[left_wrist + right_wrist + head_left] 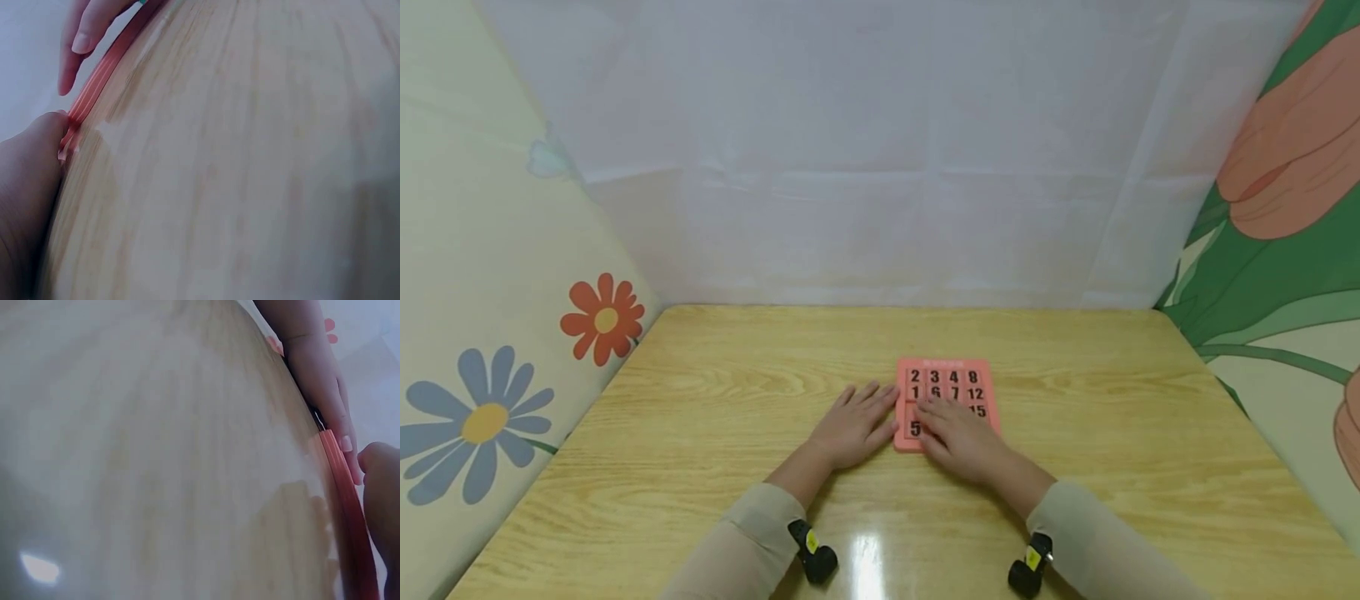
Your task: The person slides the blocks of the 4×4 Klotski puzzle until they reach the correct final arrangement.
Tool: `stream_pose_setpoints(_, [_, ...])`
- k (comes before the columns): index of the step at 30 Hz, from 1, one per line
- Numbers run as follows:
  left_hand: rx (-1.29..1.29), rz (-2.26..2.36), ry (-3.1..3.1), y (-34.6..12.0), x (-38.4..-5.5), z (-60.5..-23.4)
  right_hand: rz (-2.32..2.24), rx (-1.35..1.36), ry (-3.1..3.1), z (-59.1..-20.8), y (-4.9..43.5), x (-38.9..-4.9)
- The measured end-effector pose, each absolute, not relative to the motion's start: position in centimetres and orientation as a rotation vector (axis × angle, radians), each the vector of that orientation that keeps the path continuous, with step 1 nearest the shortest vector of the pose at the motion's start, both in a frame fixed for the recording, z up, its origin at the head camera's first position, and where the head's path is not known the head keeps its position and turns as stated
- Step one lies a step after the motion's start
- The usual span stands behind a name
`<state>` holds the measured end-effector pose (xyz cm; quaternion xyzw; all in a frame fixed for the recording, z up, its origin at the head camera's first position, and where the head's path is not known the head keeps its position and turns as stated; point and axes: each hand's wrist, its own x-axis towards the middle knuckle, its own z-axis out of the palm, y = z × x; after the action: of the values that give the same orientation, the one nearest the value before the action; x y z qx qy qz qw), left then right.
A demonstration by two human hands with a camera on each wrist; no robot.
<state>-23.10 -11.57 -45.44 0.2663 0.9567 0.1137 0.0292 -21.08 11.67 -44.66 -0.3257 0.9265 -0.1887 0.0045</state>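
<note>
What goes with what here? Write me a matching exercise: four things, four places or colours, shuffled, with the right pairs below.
Things
1. Number puzzle
2. Left hand
3. Table
4. Right hand

Places or colours
A. Covers the lower middle of the puzzle
B. Yellowish, wood-grained
C. At the puzzle's left edge
D. Pink

Right pairs: 1-D, 2-C, 3-B, 4-A

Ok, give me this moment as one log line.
left hand: at left edge of puzzle | right hand: over some number tiles | puzzle: flat on table
</note>
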Motion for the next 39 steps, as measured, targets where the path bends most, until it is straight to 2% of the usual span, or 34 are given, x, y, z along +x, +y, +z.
stream_pose_setpoints(15, [0.822, 0.352, 2.942, -11.5, -23.1, -45.3, -0.515, -1.122, 2.837, -45.0, 12.4, -18.9])
stream_pose_setpoints(39, [0.822, 0.345, 2.945, -11.5, -23.1, -45.2, -0.533, -1.117, 2.873, -45.0, 12.1, -20.0])
